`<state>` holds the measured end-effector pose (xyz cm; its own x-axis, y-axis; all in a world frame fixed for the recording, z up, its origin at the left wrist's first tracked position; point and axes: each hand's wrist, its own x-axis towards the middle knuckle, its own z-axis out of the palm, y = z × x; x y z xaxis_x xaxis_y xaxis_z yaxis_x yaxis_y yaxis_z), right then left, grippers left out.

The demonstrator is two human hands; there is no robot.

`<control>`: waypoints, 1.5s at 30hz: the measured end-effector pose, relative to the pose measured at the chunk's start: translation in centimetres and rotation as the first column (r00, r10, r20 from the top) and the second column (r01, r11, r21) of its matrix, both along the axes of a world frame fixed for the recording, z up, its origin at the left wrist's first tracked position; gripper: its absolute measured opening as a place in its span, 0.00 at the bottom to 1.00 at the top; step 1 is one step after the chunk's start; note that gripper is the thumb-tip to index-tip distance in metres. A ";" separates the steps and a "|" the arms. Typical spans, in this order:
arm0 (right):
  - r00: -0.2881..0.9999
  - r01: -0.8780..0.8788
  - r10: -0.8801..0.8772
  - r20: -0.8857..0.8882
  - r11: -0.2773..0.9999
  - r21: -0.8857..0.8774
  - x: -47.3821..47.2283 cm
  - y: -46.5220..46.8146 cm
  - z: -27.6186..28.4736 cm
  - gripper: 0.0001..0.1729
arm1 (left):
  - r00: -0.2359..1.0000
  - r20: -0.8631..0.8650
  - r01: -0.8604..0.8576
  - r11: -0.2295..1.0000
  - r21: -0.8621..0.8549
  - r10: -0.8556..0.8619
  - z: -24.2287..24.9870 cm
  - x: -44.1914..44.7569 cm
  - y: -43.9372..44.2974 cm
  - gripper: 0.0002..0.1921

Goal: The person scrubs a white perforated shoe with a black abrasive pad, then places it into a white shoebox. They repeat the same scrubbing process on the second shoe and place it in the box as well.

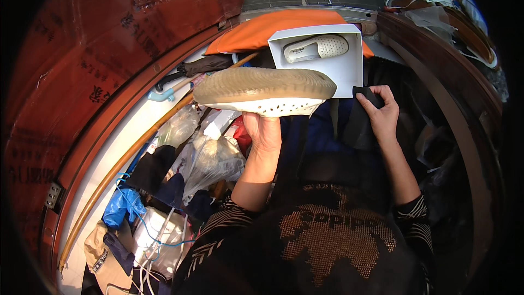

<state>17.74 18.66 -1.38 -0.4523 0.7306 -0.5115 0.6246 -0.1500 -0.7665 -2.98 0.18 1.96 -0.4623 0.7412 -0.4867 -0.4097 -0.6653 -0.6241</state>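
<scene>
My left hand point(264, 131) holds up a white perforated slip-on shoe point(286, 107) from below. The shoe is on its side or tipped over, its tan ribbed sole point(264, 86) facing up and away; my fingers are mostly hidden behind or inside it. In my right hand point(384, 108), a thin, dark piece of material point(360, 125) is pinched between thumb and fingers and hangs down. Beyond the hands, a white open box point(319, 65) holds the matching white shoe point(317, 49). The raised shoe covers part of the box's near left side.
An orange cloth or cushion point(249, 28) lies under the box. At left are a wooden stick point(127, 162), a blue-handled cane point(163, 95), plastic bags point(217, 155) and blue hangers point(139, 209). A red door point(94, 49) curves along the left; a dark frame point(446, 69) stands at right.
</scene>
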 end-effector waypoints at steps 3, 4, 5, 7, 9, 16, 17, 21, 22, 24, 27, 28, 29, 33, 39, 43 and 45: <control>1.000 0.001 -0.001 -0.003 1.000 -0.026 -0.7 -0.2 0.3 0.14 | 0.998 -0.055 0.034 0.997 -0.068 -0.038 0.1 0.1 -0.5 0.21; 1.000 0.003 -0.004 -0.024 1.000 -0.013 -1.0 -0.2 0.5 0.14 | 1.000 -0.014 0.026 0.992 -0.123 -0.028 0.0 0.1 -0.6 0.21; 0.999 0.004 -0.005 -0.037 1.000 -0.015 -1.4 -0.2 0.9 0.14 | 1.000 0.013 0.015 0.985 -0.172 -0.013 0.0 0.1 -0.6 0.21; 0.997 -0.004 0.002 -0.082 1.000 -0.022 -2.4 0.0 1.8 0.14 | 1.000 -0.003 0.006 0.988 -0.156 -0.007 -0.2 0.2 -0.6 0.21; 0.992 -0.014 0.007 -0.129 0.999 -0.051 -3.9 0.2 3.4 0.14 | 0.997 -0.077 0.009 0.998 -0.060 -0.013 -0.2 0.2 -0.3 0.22; 0.866 -0.313 0.354 -0.353 0.934 0.170 -10.8 -1.1 7.8 0.15 | 0.995 -0.001 0.101 0.994 -0.053 -0.101 0.6 0.7 1.5 0.18; 0.874 -0.291 0.337 -0.351 0.940 0.176 -11.1 -1.3 7.4 0.15 | 0.997 0.042 0.065 0.997 -0.029 -0.064 0.6 0.8 1.8 0.17; 0.912 -0.348 0.384 -0.146 0.911 0.222 -8.9 -1.5 4.1 0.14 | 0.994 -0.009 0.105 0.993 -0.045 -0.105 0.5 0.5 2.1 0.16; 0.907 -0.388 0.411 -0.090 0.900 0.197 -7.9 -1.5 3.3 0.14 | 0.992 -0.030 0.120 0.988 -0.100 -0.124 0.4 0.3 2.1 0.16; 0.911 -0.405 0.412 -0.012 0.901 0.154 -5.8 -1.1 2.0 0.14 | 0.991 -0.042 0.120 0.986 -0.115 -0.126 0.1 0.0 2.1 0.15; 0.967 -0.253 0.252 0.049 0.967 0.032 -4.1 0.1 1.4 0.15 | 0.995 -0.037 0.090 0.989 -0.114 -0.094 -0.3 0.2 2.6 0.16; 0.982 -0.180 0.183 -0.040 0.982 0.059 -4.2 0.6 1.4 0.15 | 0.990 -0.063 0.117 0.980 -0.163 -0.129 -0.2 0.4 2.7 0.17; 0.992 -0.099 0.101 -0.069 0.995 0.031 -4.4 1.2 1.5 0.15 | 0.983 -0.083 0.139 0.962 -0.233 -0.162 -0.3 0.8 2.8 0.18; 0.959 -0.062 0.103 -0.264 0.985 0.160 -6.4 2.8 3.4 0.15 | 0.978 -0.007 0.199 0.947 -0.253 -0.207 -0.2 2.1 3.2 0.21; 0.833 -0.127 0.320 -0.452 0.905 0.406 -10.0 1.7 7.8 0.18 | 0.967 -0.027 0.237 0.933 -0.270 -0.253 -0.1 3.5 2.8 0.25; 0.851 -0.167 0.359 -0.383 0.877 0.451 -12.1 0.5 7.2 0.18 | 0.863 -0.181 0.327 0.795 -0.511 -0.471 -0.1 4.0 3.2 0.27; 0.854 -0.004 0.183 -0.488 0.939 0.344 -12.0 0.5 5.6 0.16 | 0.818 -0.323 0.275 0.817 -0.507 -0.476 0.5 3.8 3.1 0.27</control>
<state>5.75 19.21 4.18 -0.6554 0.7527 0.0621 0.1343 0.1970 -0.9712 0.79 3.29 2.50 -0.4203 0.6667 -0.6156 -0.8334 -0.5519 -0.0287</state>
